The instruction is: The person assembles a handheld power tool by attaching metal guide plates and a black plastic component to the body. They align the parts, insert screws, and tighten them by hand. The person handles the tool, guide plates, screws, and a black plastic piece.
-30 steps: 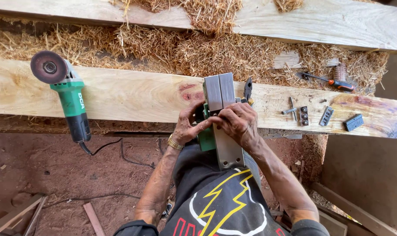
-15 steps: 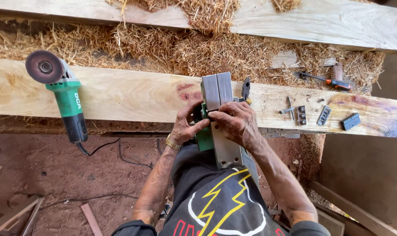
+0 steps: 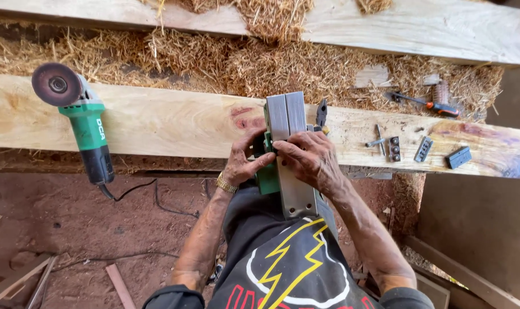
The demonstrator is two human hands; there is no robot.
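Both hands close on an upturned electric planer [image 3: 291, 154] that rests across the wooden plank [image 3: 157, 120]. The left hand [image 3: 242, 163] curls its fingers [image 3: 258, 166] tightly around the green body; the right hand [image 3: 311, 160] lies over the grey sole, fingers [image 3: 283, 150] bent narrow at the blade slot. Beyond the fingertips lie pliers [image 3: 321, 113]; well left rests an angle grinder [image 3: 80, 120], right small metal parts [image 3: 408, 149].

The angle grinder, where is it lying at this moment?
In the head view, the green angle grinder lies at the left on the wooden plank, disc away from the person, its black handle hanging over the near edge, well left of both hands.
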